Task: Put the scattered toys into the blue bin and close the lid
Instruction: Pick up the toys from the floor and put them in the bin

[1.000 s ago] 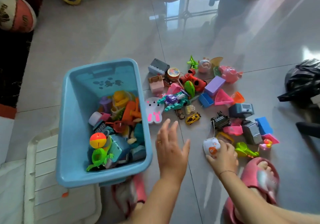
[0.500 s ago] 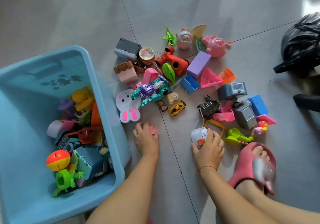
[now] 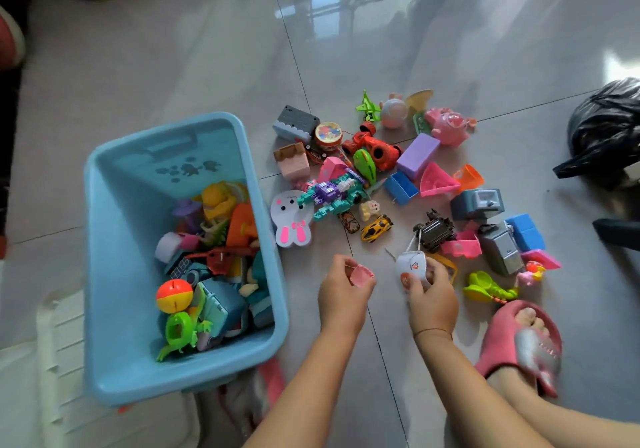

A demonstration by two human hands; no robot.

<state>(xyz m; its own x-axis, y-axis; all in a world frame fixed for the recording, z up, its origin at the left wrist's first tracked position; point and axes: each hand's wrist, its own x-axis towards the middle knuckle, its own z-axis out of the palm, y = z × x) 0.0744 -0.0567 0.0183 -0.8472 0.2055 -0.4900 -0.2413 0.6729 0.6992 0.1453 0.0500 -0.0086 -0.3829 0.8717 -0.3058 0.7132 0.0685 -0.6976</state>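
Observation:
The blue bin (image 3: 104, 274) stands open on the floor at the left, with several toys piled in its right half. To its right many toys lie scattered on the tiles, among them a white bunny (image 3: 291, 220), a teal and purple robot (image 3: 329, 198), a yellow car (image 3: 376, 227) and a purple block (image 3: 418, 155). My left hand (image 3: 343, 293) pinches a small pink toy (image 3: 362, 274) just above the floor. Beside it my right hand (image 3: 431, 295) grips a white toy with orange marks (image 3: 410, 264), whose string runs up toward a black toy car (image 3: 434, 233).
A white lid (image 3: 59, 378) lies flat at the lower left, partly under the bin. My foot in a pink slipper (image 3: 523, 343) rests at the lower right, another slipper below the bin. A black plastic bag (image 3: 606, 132) sits at the right edge.
My left hand came down from hovering over the floor, picked up the small pink toy and now holds it raised. My right hand has lifted the white toy slightly. The camera view swung about.

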